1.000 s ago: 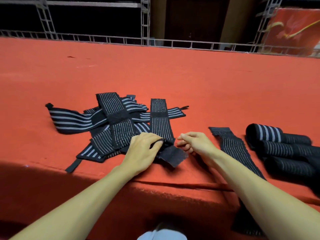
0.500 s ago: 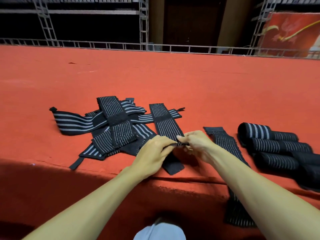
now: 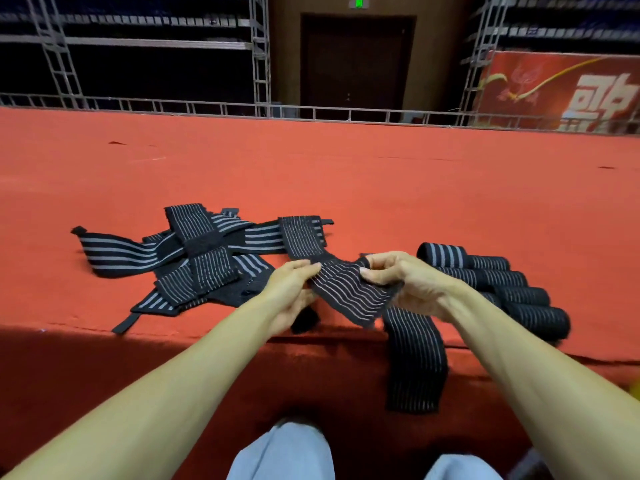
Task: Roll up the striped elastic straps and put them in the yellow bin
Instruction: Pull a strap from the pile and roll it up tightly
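So the person's got one striped elastic strap [image 3: 349,292] lifted just off the red carpeted platform [image 3: 346,174], held between both hands near the front edge. The left hand [image 3: 294,289] pinches its left side, fingers curled over the top. The right hand [image 3: 405,282] pinches the right side much the same way. The strap's far end runs back onto the carpet and lies across the loose pile [image 3: 194,258] of flat straps on the left.

Off to the right there's a row of finished rolls [image 3: 485,282] packed against each other. One more flat strap [image 3: 414,355] droops over the platform edge just beside them. I can't make out the yellow bin for sure.

Handling-wise, this stuff looks light, floppy and stretchy. The stripes go wavy where it hangs slack. I'd say it's not fragile and not slippery either, since the ribbed weave should grip itself. The plain dark patches look like hook-and-loop to me, so it may snag on its neighbours.

I'd drag it clear of the pile first. Then take it at the short end, pinching both corners across the full width, and keep a little tension while rolling. Otherwise I reckon it cones out sideways.
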The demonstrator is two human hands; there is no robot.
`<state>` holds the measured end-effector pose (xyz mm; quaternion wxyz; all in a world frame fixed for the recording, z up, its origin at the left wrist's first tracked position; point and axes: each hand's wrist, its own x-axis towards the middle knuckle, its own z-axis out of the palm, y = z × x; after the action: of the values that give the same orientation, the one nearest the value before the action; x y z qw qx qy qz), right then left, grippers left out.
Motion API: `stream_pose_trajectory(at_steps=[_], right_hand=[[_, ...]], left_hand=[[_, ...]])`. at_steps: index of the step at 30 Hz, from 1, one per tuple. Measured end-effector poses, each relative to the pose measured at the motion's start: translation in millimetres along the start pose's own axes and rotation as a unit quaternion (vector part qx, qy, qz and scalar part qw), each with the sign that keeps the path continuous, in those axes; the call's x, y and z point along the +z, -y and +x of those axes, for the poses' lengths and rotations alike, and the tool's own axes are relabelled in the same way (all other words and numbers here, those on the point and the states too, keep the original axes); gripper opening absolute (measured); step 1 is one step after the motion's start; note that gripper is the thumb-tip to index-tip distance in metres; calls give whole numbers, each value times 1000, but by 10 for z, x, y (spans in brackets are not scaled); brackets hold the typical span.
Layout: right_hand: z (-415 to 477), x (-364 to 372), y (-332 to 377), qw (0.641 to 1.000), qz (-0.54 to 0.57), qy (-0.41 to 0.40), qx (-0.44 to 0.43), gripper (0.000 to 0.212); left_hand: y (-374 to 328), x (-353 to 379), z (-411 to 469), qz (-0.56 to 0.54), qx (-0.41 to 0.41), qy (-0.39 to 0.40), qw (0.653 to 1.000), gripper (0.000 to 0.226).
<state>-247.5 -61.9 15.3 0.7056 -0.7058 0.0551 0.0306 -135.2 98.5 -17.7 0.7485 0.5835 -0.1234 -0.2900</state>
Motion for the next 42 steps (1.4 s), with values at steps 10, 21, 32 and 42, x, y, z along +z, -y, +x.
stream_pose_trajectory(at_steps=[10,21,32,42], right_hand=[[201,18,-216,958,-239,-133,85,9],[1224,67,-323,918,-332,-215,26,3],[2268,-232,-549,899,-321,-295,-38,28],[3035,-352,-564,868,-385,-313,-28,42]], left_hand=[[160,-245,0,487,83,-10,869,36],[-63,-724,597,511,186,-68,837,24],[-34,-865,1610,477,163,-78,860,36],[54,-927,1881,316,100,-49,942,61]])
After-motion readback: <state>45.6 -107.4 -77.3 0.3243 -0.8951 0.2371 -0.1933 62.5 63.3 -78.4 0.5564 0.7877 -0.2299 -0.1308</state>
